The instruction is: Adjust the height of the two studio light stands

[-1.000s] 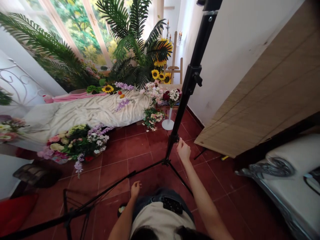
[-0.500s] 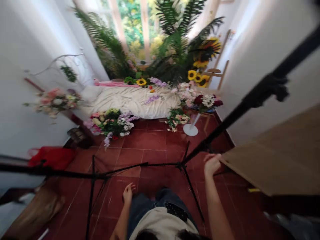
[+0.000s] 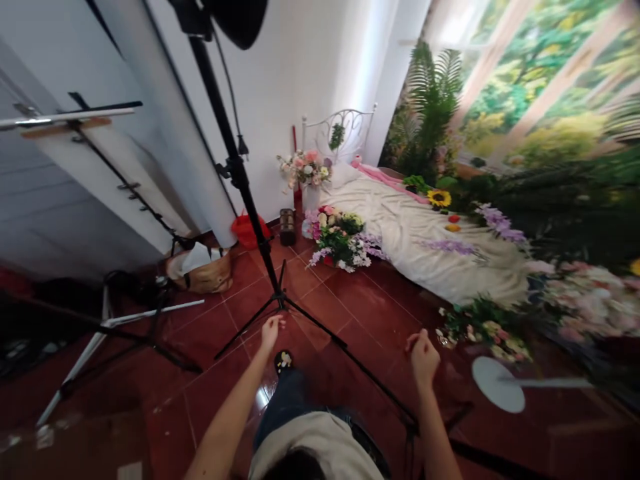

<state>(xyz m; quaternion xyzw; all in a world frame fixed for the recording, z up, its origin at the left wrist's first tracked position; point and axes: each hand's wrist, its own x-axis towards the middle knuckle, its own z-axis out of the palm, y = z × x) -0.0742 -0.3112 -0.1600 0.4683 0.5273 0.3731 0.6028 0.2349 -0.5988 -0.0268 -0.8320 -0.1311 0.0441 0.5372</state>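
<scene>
My left hand (image 3: 273, 331) hangs in front of my body with its fingers loosely bent and apart, nothing in them. In the picture it is just below the foot of a black light stand (image 3: 240, 177), and I see no grip on the stand. My right hand (image 3: 423, 357) is lifted on the other side, half curled with the fingers somewhat apart, and holds nothing visible. It appears above the red tiled floor, nearest to a low bunch of pink and white flowers (image 3: 505, 340). A black stand leg runs below that hand.
A bed with a cream cover (image 3: 400, 220) stands ahead, with a flower bouquet (image 3: 345, 240) at its side. A white round base (image 3: 499, 385) is at right. To the left are a woven basket (image 3: 207, 270), a red bag (image 3: 247, 230) and a white stand leg (image 3: 85, 367).
My view has swung left, so the bed and window now lie to the right. The light stand is now in front of me. My right hand is away from the brown board.
</scene>
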